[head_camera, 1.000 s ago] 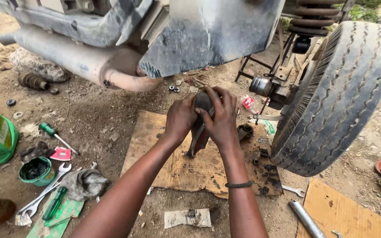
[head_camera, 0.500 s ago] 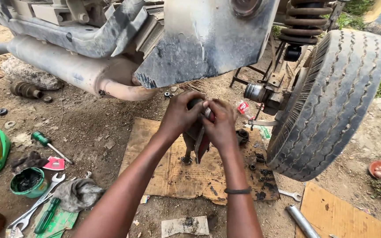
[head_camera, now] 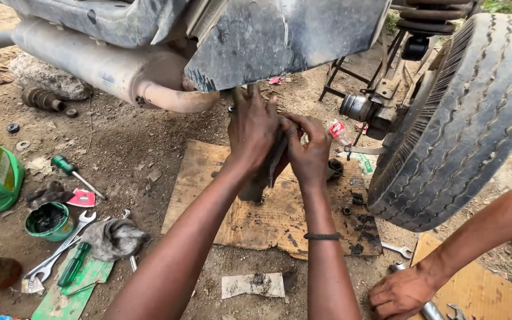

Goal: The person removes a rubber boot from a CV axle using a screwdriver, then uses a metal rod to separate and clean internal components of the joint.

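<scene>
Both arms are stretched out forward and up, wrists close together. The left hand has its grip wrapped around a dark, greasy metal part, fingers pointing up toward the bottom edge of the vehicle's body panel. The right hand is curled and pinching at the top of that same part, pressed right up against the left hand's fingers. So both grips are closed on it, though what exactly the fingertips pinch is too hidden to tell.

The part hangs just below the grip and its lower end sits on the stained cardboard sheet on the dirt. Pretty tight spot: panel edge right above the grip, exhaust pipe to the left and up, big tyre close on the right with the axle end poking toward the hands. Open room is mostly down and back toward the person. Another person's hand rests lower right on a metal tube, well apart.
</scene>
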